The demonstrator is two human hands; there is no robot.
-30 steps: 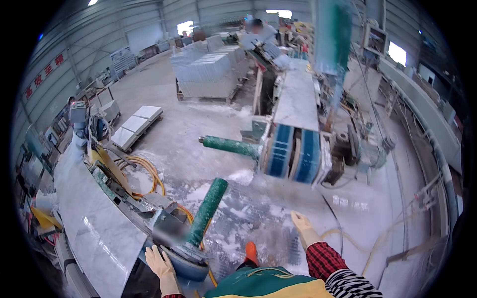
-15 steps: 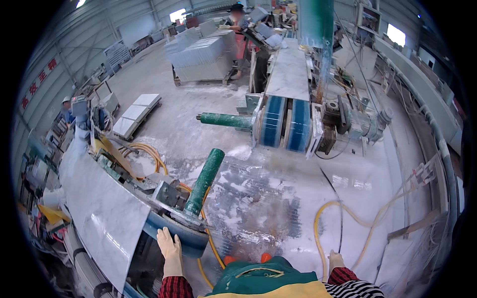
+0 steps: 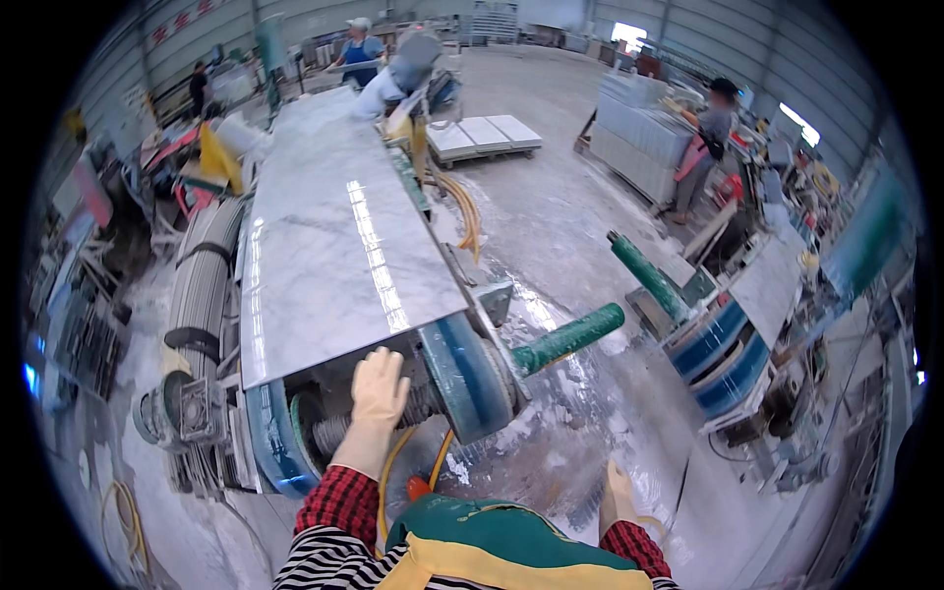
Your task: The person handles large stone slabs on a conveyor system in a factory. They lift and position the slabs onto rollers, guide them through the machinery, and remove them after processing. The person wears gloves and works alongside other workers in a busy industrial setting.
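Observation:
My left hand (image 3: 378,393), in a cream glove, reaches out with its fingers extended at the near edge of a glossy white marble slab (image 3: 324,246). The fingertips meet that edge in the view; whether they touch it I cannot tell. The slab lies on a belt conveyor, and its near end spans two blue belts, a right one (image 3: 467,379) and a left one (image 3: 275,442). A green roller (image 3: 570,337) sticks out beside the right belt. My right hand (image 3: 618,497), also gloved, hangs low at my right side, holding nothing visible, its fingers loosely extended.
Another blue-belted conveyor (image 3: 723,359) stands at the right with a slab on it. Yellow hoses (image 3: 393,482) run over the wet floor. A pallet of white slabs (image 3: 487,136) lies farther off. One person (image 3: 703,138) stands by stacked slabs, another (image 3: 361,49) beyond the conveyor.
My view has turned left, so the marble slab is now more central and the other conveyor farther right. My left hand now appears at the slab's near edge instead of beside the right belt.

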